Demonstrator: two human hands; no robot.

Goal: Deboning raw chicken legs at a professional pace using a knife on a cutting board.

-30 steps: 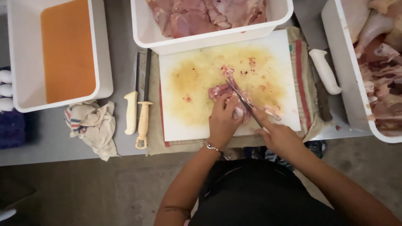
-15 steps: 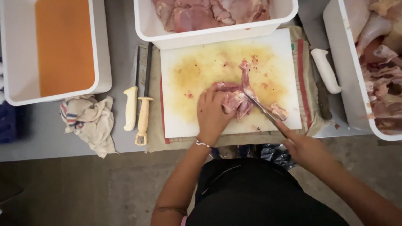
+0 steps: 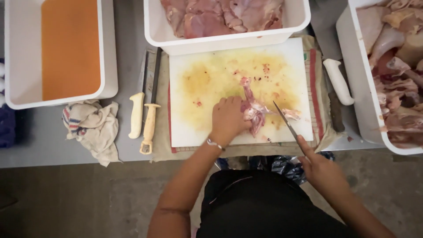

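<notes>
A left hand presses a raw chicken carcass onto the stained cutting board near the surface's front edge, fingers curled over the meat, while the right hand, fingers wrapped tight, holds a knife just beside it.

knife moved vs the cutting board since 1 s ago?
Yes. The knife has pulled back off the meat toward the cutting board's near right corner, held by the right hand.

Surface and material findings

Cutting board: white plastic, matt, stained yellow. Knife: bright metal blade. Raw chicken piece: wet, glossy. Rag: crumpled cloth.
</notes>
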